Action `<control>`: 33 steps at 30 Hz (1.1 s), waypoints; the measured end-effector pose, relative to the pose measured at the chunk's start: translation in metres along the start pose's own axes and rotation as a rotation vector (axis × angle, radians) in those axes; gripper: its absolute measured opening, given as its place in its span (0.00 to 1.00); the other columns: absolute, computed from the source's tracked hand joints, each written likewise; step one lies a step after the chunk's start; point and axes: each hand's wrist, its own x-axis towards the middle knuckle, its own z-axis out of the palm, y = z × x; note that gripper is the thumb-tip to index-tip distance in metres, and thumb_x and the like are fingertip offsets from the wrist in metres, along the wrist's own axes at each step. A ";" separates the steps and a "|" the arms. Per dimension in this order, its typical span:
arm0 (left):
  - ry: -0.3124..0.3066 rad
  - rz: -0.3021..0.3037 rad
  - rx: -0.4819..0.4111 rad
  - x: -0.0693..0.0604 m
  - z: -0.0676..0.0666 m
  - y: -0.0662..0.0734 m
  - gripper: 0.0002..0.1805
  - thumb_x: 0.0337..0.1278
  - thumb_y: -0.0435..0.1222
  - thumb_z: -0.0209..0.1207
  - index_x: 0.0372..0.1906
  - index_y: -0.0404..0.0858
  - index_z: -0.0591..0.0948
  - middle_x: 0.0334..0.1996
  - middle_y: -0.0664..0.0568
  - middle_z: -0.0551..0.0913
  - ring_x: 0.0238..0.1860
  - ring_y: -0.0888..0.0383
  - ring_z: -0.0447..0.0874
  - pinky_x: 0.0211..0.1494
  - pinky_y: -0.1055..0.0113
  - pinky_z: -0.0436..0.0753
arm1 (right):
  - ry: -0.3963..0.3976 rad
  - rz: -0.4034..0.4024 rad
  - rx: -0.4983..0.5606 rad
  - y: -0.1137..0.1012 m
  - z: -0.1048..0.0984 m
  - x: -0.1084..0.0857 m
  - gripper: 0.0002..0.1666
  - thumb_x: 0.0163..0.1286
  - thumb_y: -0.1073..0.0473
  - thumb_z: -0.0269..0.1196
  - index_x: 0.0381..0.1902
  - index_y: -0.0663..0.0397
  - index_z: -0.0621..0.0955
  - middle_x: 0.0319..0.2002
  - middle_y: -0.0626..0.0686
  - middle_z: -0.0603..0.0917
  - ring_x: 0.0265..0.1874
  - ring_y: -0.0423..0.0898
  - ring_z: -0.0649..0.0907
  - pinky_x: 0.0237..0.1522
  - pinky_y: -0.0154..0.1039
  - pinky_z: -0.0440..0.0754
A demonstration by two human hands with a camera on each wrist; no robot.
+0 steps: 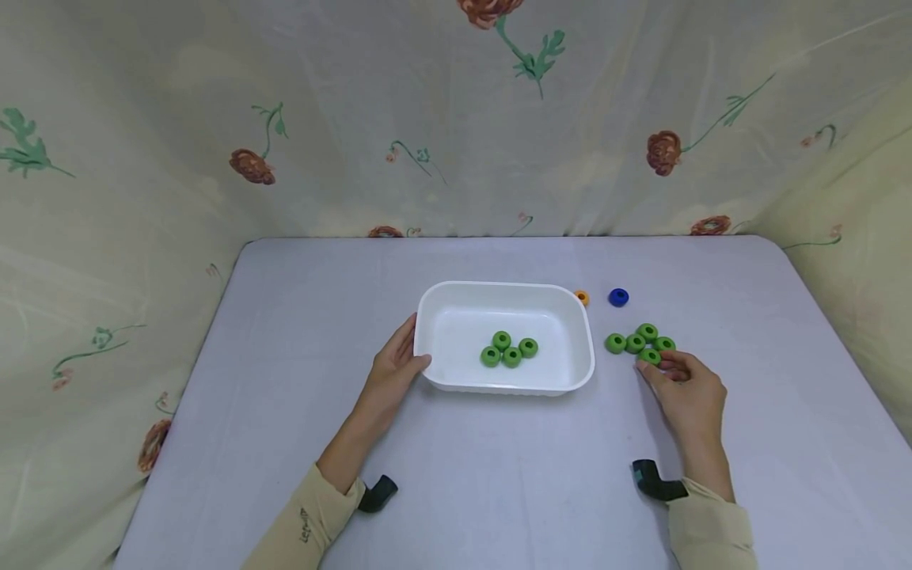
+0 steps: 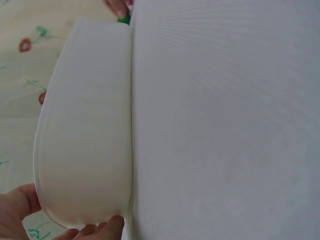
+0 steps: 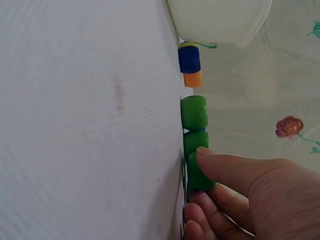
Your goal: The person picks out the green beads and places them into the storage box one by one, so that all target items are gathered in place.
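A white rectangular tray [image 1: 456, 378] stands at the middle of the table with several green beads [image 1: 502, 340] inside. The left hand [image 1: 390, 372] grips its left end, thumb on the rim; in the left wrist view the fingers curl against the tray's side [image 2: 85, 125]. Right of the tray lies a cluster of green beads [image 1: 636, 343]. At its near edge the right hand [image 1: 689, 396] pinches one green bead [image 1: 648, 357] between thumb and fingers. The right wrist view shows this pinched bead [image 3: 199, 175] low at the table surface, touching or nearly touching another green bead [image 3: 195, 112].
A blue bead [image 1: 618, 298] lies behind the green cluster. An orange bead [image 1: 582, 298] sits against the tray's far right corner, partly hidden by it. A floral curtain [image 1: 427, 119] hangs behind the table [image 1: 499, 475].
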 end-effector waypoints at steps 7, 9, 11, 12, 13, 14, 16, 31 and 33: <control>0.000 0.004 0.005 0.000 0.000 0.000 0.40 0.65 0.28 0.55 0.79 0.46 0.57 0.81 0.52 0.54 0.82 0.56 0.52 0.83 0.62 0.60 | -0.015 0.009 0.005 -0.004 -0.003 -0.003 0.26 0.64 0.52 0.71 0.56 0.59 0.83 0.46 0.61 0.87 0.31 0.28 0.74 0.29 0.16 0.71; -0.002 0.004 -0.003 0.000 0.001 0.001 0.40 0.65 0.28 0.55 0.79 0.46 0.57 0.81 0.52 0.54 0.82 0.56 0.52 0.83 0.62 0.60 | -0.021 0.006 0.008 -0.005 -0.004 -0.004 0.26 0.64 0.53 0.70 0.57 0.59 0.83 0.47 0.61 0.86 0.32 0.30 0.75 0.28 0.17 0.71; -0.004 0.001 -0.012 0.000 0.000 0.001 0.40 0.65 0.27 0.55 0.79 0.46 0.57 0.81 0.52 0.54 0.82 0.56 0.51 0.83 0.63 0.59 | -0.029 0.005 0.008 -0.008 -0.005 -0.005 0.26 0.65 0.53 0.70 0.57 0.59 0.82 0.47 0.61 0.86 0.33 0.32 0.76 0.28 0.18 0.72; -0.005 -0.001 -0.016 0.000 0.000 0.001 0.40 0.65 0.27 0.55 0.79 0.46 0.58 0.81 0.53 0.54 0.82 0.57 0.51 0.83 0.63 0.59 | -0.032 0.004 0.006 -0.009 -0.006 -0.006 0.26 0.65 0.52 0.70 0.58 0.58 0.82 0.47 0.60 0.86 0.34 0.33 0.76 0.27 0.18 0.73; -0.008 0.000 -0.018 -0.001 0.000 0.001 0.40 0.64 0.27 0.55 0.79 0.46 0.57 0.81 0.53 0.54 0.82 0.57 0.51 0.84 0.63 0.58 | -0.035 0.004 0.005 -0.011 -0.007 -0.006 0.26 0.65 0.52 0.70 0.58 0.58 0.82 0.47 0.60 0.86 0.34 0.33 0.76 0.27 0.19 0.73; -0.007 -0.001 -0.021 -0.001 0.001 0.001 0.40 0.65 0.27 0.55 0.79 0.46 0.57 0.81 0.53 0.54 0.82 0.57 0.51 0.84 0.63 0.58 | -0.036 0.004 0.005 -0.012 -0.007 -0.007 0.26 0.65 0.52 0.70 0.58 0.58 0.82 0.47 0.60 0.86 0.34 0.33 0.76 0.26 0.19 0.73; -0.004 -0.008 -0.020 -0.001 0.001 0.002 0.40 0.65 0.27 0.55 0.79 0.47 0.58 0.81 0.54 0.54 0.82 0.58 0.51 0.83 0.64 0.58 | -0.035 0.000 0.009 -0.016 -0.008 -0.008 0.26 0.64 0.51 0.70 0.57 0.57 0.83 0.47 0.60 0.86 0.33 0.32 0.75 0.26 0.20 0.73; -0.001 -0.005 -0.016 -0.001 0.000 0.001 0.40 0.64 0.27 0.55 0.80 0.46 0.57 0.81 0.53 0.54 0.82 0.57 0.51 0.83 0.63 0.59 | -0.020 -0.093 0.036 -0.037 -0.006 -0.017 0.24 0.63 0.53 0.72 0.55 0.55 0.84 0.46 0.58 0.88 0.31 0.22 0.72 0.30 0.19 0.71; 0.000 -0.003 -0.014 -0.001 0.001 0.001 0.40 0.64 0.27 0.55 0.80 0.46 0.57 0.81 0.53 0.54 0.82 0.57 0.51 0.83 0.63 0.59 | -0.019 -0.117 0.037 -0.042 -0.006 -0.018 0.24 0.63 0.53 0.72 0.55 0.56 0.84 0.46 0.58 0.88 0.31 0.22 0.72 0.32 0.18 0.71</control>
